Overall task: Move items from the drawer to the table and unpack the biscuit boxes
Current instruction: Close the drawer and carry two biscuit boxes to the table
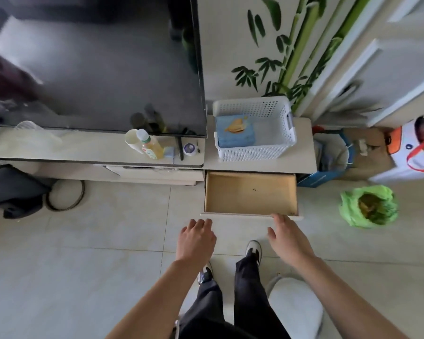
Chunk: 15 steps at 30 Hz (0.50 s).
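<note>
Reaching forward over the floor, both hands point at the open drawer [251, 192]. The left hand [196, 238] has its fingers loosely spread and holds nothing; it sits just short of the drawer's front edge, near the left corner. The right hand [285, 237] is spread too and holds nothing. Its fingertips [278, 218] are at the front edge near the right corner, touching or almost touching, so this hand is the nearer one.

From the hands, the drawer lies straight ahead. Its long side runs left to right, across both hands. Inside I see only bare brown wood and a tiny dark mark, so the drawer looks emptied. My guess is that the next move is to push it shut, and nothing stands in the way.

Farther back, on the low table [304, 148] above the drawer, stands a white basket [255, 152]. A blue box [234, 132] with a biscuit picture lies in its left half.

To the right, a green bag [348, 206] sits on the floor. To the left, a bottle [151, 148] and a cup [132, 140] stand under the big dark screen [96, 62].
</note>
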### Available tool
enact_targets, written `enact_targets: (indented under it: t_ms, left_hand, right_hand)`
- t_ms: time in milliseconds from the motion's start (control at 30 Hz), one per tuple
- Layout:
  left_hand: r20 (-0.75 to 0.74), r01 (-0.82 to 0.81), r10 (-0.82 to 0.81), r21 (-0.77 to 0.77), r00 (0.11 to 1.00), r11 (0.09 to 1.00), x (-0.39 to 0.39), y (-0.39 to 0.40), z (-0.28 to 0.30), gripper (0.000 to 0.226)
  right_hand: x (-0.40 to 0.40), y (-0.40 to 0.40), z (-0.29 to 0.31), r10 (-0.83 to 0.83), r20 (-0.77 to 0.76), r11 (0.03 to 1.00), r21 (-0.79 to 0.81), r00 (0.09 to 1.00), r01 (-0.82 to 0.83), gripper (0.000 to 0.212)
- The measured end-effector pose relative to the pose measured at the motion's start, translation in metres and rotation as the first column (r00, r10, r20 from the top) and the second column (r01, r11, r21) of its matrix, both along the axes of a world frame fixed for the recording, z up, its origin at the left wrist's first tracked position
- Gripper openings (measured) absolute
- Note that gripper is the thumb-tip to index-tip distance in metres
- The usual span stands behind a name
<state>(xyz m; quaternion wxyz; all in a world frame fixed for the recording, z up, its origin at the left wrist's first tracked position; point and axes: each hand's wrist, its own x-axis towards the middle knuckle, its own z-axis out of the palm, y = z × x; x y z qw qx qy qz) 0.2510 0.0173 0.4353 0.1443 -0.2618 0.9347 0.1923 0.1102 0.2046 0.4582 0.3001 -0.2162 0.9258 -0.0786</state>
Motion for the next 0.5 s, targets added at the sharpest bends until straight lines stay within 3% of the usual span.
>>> enact_targets:
  t_ms: [133,233,400,500]
  left_hand:
    - [0.069,-0.191,0.181,0.177,0.981,0.965,-0.041,0.01,-0.012,0.032]
    - [0.161,-0.442,0.412,0.296,0.897,0.847,-0.069,0.018,-0.025,0.028]
    - [0.268,-0.668,0.611,0.306,0.745,0.679,-0.111,0.023,-0.064,0.022]
    - [0.309,-0.748,0.684,0.332,0.661,0.574,-0.133,0.022,-0.09,0.021]
  right_hand:
    - [-0.041,0.015,-0.019,-0.065,0.068,0.998,0.002,0.996,0.065,0.039]
    - [-0.073,0.025,-0.035,-0.099,0.142,0.995,-0.019,0.985,0.103,0.043]
    - [-0.127,0.034,-0.068,-0.134,0.209,0.989,-0.034,0.969,0.144,0.042]
    - [-0.152,0.037,-0.097,-0.239,0.294,0.964,-0.045,0.926,0.263,0.04]
